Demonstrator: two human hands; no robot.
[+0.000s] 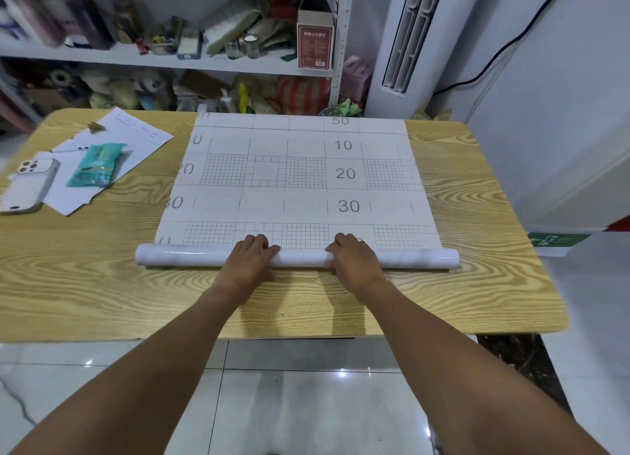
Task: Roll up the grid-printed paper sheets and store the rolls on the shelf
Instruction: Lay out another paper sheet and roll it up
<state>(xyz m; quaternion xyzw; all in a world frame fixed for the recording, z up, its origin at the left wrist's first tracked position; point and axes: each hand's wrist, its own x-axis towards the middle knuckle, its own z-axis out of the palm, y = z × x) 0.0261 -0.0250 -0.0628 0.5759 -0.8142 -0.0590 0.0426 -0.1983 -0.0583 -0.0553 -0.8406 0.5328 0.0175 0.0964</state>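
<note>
A grid-printed paper sheet (300,175) with grey numbers lies flat across the wooden table (477,284). Its near end is wound into a glossy white roll (191,255) that runs left to right. My left hand (254,255) rests on the roll left of its middle, fingers curled over the top. My right hand (353,255) grips the roll just right of the middle in the same way. A white metal shelf (170,61) stands behind the table, crowded with items.
On the table's left lie loose papers (136,137), a teal wipes pack (97,165) and a white phone (29,185). A red-brown box (314,42) stands at the shelf's right end. A tall white air conditioner (402,45) stands at the right.
</note>
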